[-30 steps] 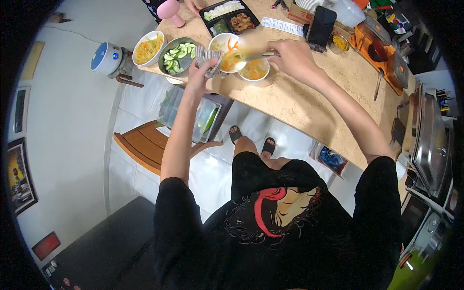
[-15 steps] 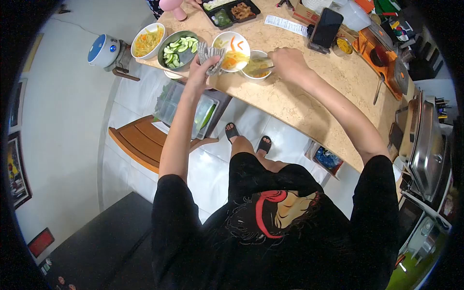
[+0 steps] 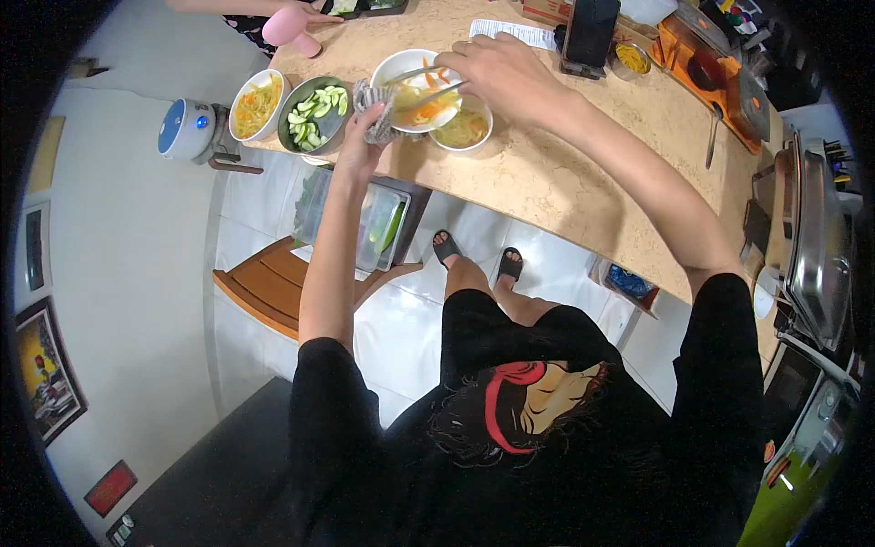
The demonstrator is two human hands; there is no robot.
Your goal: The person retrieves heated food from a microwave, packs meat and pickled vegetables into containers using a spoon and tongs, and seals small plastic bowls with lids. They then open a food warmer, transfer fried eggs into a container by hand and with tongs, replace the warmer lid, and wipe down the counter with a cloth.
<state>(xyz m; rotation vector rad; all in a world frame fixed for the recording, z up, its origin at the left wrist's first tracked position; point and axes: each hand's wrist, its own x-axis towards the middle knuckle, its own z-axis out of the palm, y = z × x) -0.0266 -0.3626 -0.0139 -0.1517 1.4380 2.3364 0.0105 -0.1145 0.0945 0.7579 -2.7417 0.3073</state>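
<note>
My left hand (image 3: 359,144) is closed on the near left side of a white bowl (image 3: 390,64), with a striped grey cloth (image 3: 376,114) between hand and bowl. The bowl tilts to the right and holds sliced orange and pale vegetables in liquid. From above, my right hand (image 3: 501,77) grips metal tongs (image 3: 447,91), whose parted arms reach into this bowl. A second white bowl (image 3: 486,137), with shredded vegetables (image 3: 467,128) inside, sits just below and right, partly hidden by the tilted one.
To the left stand a metal bowl (image 3: 284,137) of sliced cucumber and a white bowl (image 3: 237,128) of shredded vegetables. A pink object (image 3: 290,27) and another person's arm (image 3: 228,5) are behind. A phone (image 3: 591,35) stands upright at back right. A wooden chair (image 3: 260,290) is below.
My right hand has lifted the tongs from the lower bowl and moved left, over the tilted bowl. The camera view has shifted, and another person's arm shows more at the top left.
</note>
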